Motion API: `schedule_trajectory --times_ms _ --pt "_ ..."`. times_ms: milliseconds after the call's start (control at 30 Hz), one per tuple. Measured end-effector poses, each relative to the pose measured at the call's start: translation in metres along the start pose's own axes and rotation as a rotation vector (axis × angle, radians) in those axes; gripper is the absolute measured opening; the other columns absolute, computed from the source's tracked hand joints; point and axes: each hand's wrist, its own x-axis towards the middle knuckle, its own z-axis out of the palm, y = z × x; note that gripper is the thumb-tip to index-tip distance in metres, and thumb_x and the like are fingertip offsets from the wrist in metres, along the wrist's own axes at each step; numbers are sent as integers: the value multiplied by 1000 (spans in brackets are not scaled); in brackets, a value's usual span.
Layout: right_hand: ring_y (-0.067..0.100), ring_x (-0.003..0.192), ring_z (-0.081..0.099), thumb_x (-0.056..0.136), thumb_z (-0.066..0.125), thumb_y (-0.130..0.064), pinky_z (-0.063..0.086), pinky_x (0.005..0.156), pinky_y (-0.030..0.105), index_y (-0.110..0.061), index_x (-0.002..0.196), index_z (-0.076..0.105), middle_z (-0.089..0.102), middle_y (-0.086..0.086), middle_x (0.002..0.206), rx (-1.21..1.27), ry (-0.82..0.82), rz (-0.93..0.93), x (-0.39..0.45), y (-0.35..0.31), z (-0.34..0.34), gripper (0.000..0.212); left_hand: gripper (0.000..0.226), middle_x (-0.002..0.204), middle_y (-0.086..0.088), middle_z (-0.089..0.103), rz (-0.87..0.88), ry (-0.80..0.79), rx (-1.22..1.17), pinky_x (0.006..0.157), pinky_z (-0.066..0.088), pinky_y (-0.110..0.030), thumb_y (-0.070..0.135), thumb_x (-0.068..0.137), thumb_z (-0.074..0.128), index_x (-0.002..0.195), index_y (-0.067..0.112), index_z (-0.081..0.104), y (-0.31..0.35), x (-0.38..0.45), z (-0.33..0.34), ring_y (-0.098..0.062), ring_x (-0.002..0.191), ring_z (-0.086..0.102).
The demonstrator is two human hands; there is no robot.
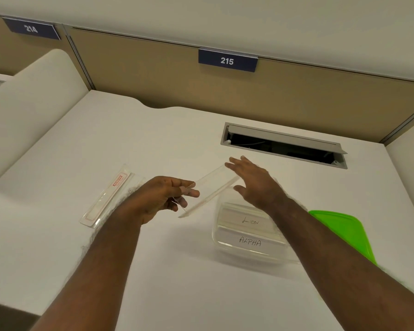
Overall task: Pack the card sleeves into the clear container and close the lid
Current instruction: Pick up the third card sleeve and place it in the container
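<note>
Clear plastic, the card sleeve (207,191) hung tilted just above the clear container's (216,231) far rim, pinched at its near end by the left hand (164,198), probably to slide it in beside two labelled ones. The right hand (253,181) hovered spread, its grip released, seemingly to guide it. Another sleeve (105,199) lay on the surface (177,271); the green lid (344,231) waited to the right.
</note>
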Motion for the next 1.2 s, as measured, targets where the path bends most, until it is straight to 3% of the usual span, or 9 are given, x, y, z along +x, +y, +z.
schedule_trajectory --times_ms 233,400,567,733,833,900,967,1100,1200 --pt "7 142 27 82 71 -32 28 114 40 -38 138 44 45 -16 145 140 -3 37 -29 21 -23 62 27 113 -13 73 -6 -113 -19 65 50 -26 12 96 51 115 10 70 7 -3 -7 -10 65 59" --pt "-1 109 53 75 73 -45 42 98 24 -30 124 60 57 -19 118 312 6 91 -61 32 -39 54 29 111 -8 75 23 -4 20 81 53 -32 31 96 52 111 17 72 5 3 1 -21 100 63" --pt "-7 107 57 69 73 -45 47 94 26 -30 115 67 63 -18 115 554 13 234 -87 40 -50 48 59 119 -1 71 84 -66 60 84 54 -32 64 77 63 119 22 68 4 5 14 -12 101 66" --pt "12 105 66 71 69 -44 50 96 36 -26 108 70 72 -5 110 675 -2 281 -106 43 -61 41 38 114 5 71 116 -105 237 81 53 -29 41 80 71 116 29 67 4 12 28 -6 100 64" --pt "-5 86 67 82 65 -36 50 81 15 -40 89 72 74 -21 90 668 -3 283 -115 43 -68 11 34 113 6 72 114 -88 292 83 52 -30 45 82 66 113 33 68 8 14 38 -6 98 63" --pt "-13 74 63 89 62 -24 42 67 1 -50 76 70 69 -32 76 666 22 267 -120 46 -72 30 33 115 7 71 128 -92 338 84 50 -29 48 82 64 112 35 69 11 14 44 -6 99 62" --pt "-15 73 61 89 61 -25 39 64 -2 -48 73 70 68 -33 76 673 26 275 -126 48 -76 29 31 113 8 72 143 -89 373 85 48 -28 48 83 64 111 35 70 14 14 48 -6 98 62" --pt "-12 83 64 80 63 -41 41 69 0 -40 82 71 70 -33 88 660 33 268 -134 53 -81 9 10 89 32 64 201 -53 435 69 42 -4 38 88 66 95 41 72 18 14 56 11 80 57" --pt "-1 95 66 74 66 -49 48 82 16 -37 93 73 72 -24 101 632 35 318 -140 61 -78 24 14 104 19 61 233 -14 529 76 41 -12 38 87 68 100 37 71 16 17 64 2 94 56"
